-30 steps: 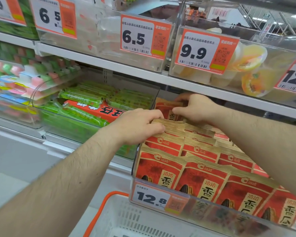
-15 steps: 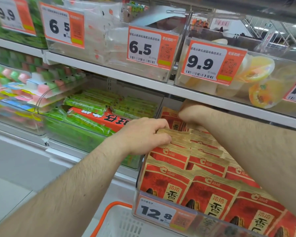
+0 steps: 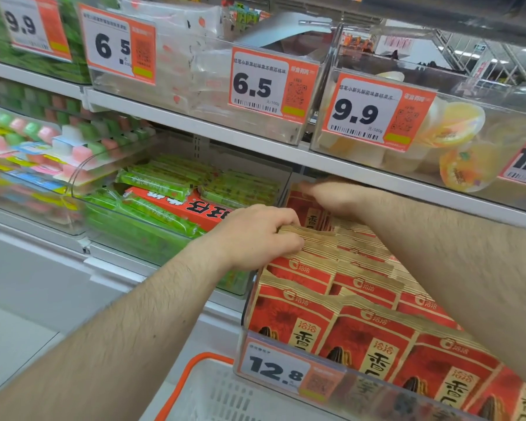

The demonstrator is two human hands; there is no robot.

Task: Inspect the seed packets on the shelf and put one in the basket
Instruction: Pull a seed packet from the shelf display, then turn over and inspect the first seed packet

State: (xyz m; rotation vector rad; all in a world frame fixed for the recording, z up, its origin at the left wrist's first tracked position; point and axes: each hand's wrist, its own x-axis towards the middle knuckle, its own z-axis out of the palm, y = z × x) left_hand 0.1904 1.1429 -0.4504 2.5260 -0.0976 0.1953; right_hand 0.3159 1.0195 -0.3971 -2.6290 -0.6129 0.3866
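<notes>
Red and tan seed packets (image 3: 362,332) stand in rows in a clear bin on the lower shelf, behind a 12.8 price tag (image 3: 275,370). My left hand (image 3: 252,235) grips the tan top edges of the packets in a middle row. My right hand (image 3: 334,197) reaches deep to the back of the bin under the upper shelf and touches the rearmost packets; its fingers are blurred and partly hidden. The white basket (image 3: 195,387) with an orange rim sits below the bin at the bottom of the view.
A clear bin of green snack bars (image 3: 152,214) and a red box stands left of the seed bin. Above runs a shelf edge (image 3: 255,144) with bins of jelly cups (image 3: 456,129) and price tags. Pastel packs (image 3: 28,138) lie far left.
My right hand has slid further back under the upper shelf toward the rear packets. My left hand keeps its hold on the same row. The view has shifted slightly down and left.
</notes>
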